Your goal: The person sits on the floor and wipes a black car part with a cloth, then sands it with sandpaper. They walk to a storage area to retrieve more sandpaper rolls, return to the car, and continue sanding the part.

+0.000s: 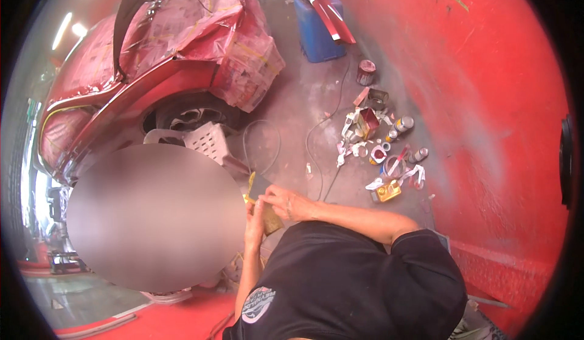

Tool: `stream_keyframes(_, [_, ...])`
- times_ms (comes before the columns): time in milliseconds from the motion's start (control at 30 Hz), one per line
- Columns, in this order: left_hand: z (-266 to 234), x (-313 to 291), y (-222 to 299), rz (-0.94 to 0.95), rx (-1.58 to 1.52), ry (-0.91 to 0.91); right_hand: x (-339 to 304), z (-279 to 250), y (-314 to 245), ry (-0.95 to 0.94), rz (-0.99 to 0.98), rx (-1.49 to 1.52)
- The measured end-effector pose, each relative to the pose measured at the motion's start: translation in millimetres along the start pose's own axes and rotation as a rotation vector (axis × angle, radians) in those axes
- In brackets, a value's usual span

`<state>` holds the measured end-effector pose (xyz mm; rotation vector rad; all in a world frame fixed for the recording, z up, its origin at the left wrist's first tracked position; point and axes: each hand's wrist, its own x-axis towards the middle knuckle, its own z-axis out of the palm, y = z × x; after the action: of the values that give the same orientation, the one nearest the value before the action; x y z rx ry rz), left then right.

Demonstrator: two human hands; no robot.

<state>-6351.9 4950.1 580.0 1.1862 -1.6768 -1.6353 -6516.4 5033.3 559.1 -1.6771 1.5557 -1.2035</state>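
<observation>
Working the grey-and-yellow sheet (260,185) with both hands seems the step in hand; shaping it would call for steady fingertips. It stands between the hands, near and right of the chair (208,141). Left hand (254,223) points up, pinching it; right hand (286,203) comes across, fingers bent, grip unclear.

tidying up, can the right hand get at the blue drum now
Probably not: the right hand is at a dark sheet, and the blue drum looks out of reach, a red panel on top.

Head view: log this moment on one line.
left hand: holding dark sheet | right hand: at sheet's lower edge | upper left: masked red car
</observation>
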Motion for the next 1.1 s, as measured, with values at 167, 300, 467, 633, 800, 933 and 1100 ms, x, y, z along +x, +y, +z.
stream_keyframes(167, [7,8,-4,0.025,0.162,-0.018,-5,-11,25,0.077,-0.046,0.002])
stream_keyframes(300, [17,8,-9,0.347,0.673,-0.043,-5,-47,22,0.242,-0.11,-0.257])
stream_keyframes(467, [52,5,14,0.331,0.79,-0.213,-22,-79,28,0.094,-0.057,-0.277])
stream_keyframes(633, [79,18,29,0.312,0.768,-0.358,-36,-90,44,0.037,0.087,-0.211])
stream_keyframes(800, [91,73,26,0.299,0.653,-0.424,-14,-109,66,0.221,0.103,-0.084])
stream_keyframes(933, [101,133,23,0.311,0.435,-0.439,15,-135,81,0.382,0.242,-0.05])
stream_keyframes(1100, [120,231,40,0.068,0.343,-0.561,74,-167,125,0.525,0.452,-0.006])
